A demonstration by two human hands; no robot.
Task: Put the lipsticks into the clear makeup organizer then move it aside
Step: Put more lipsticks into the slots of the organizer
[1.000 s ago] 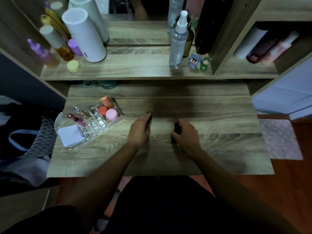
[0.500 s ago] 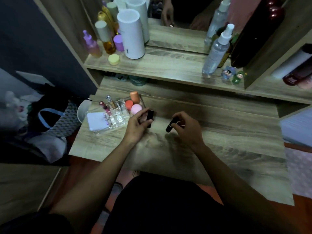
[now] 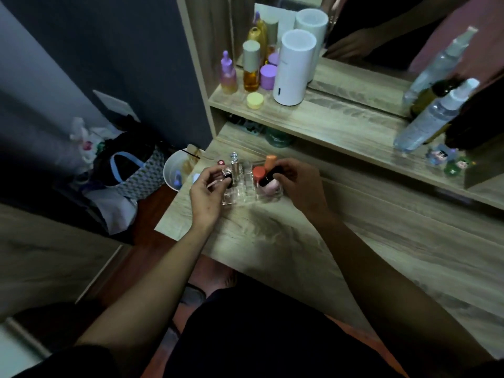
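Note:
The clear makeup organizer [image 3: 245, 196] stands at the left end of the wooden desk, with orange and pink sponges [image 3: 268, 186] and a small glass bottle [image 3: 235, 166] in it. My left hand [image 3: 208, 192] hovers over its left side, fingers closed on a black lipstick [image 3: 228, 182] that is mostly hidden. Over the right side, my right hand [image 3: 298, 186] grips a second black lipstick [image 3: 268, 174], tilted above the sponges.
A shelf behind holds a white cylinder [image 3: 293, 68], coloured bottles [image 3: 251, 66], a yellow jar [image 3: 255, 100] and spray bottles [image 3: 433, 115]. A mirror sits behind it. A white bin [image 3: 174, 170] and bags [image 3: 128, 173] lie on the floor left of the desk edge.
Both hands lifted the two black lipsticks from the desk's middle and carried them left to above the organizer. The view swung left with them.

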